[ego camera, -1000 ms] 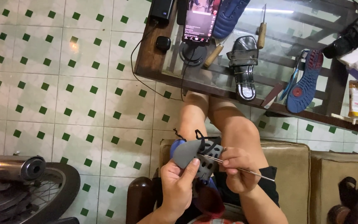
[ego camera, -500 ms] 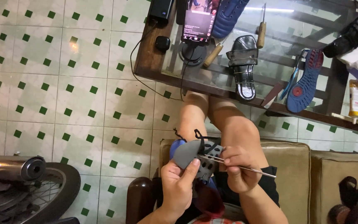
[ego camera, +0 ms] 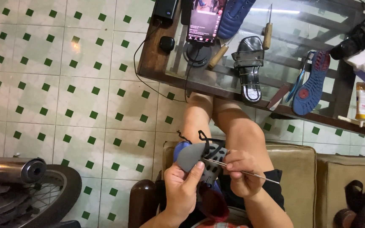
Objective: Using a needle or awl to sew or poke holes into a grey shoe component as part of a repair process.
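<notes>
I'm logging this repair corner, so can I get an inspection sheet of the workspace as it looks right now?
Surface: glass-topped wooden table, crowded.
Job's things: grey shoe over the lap; thin metal awl at its edge.
Clutter: black sandal, blue sole, wooden-handled tools, phone.
Grippers: left hand grips the shoe; right hand pinches the awl.
Cables: black cord hangs off the table.
Surroundings: green-dotted tile floor, wheel, padded seat.
</notes>
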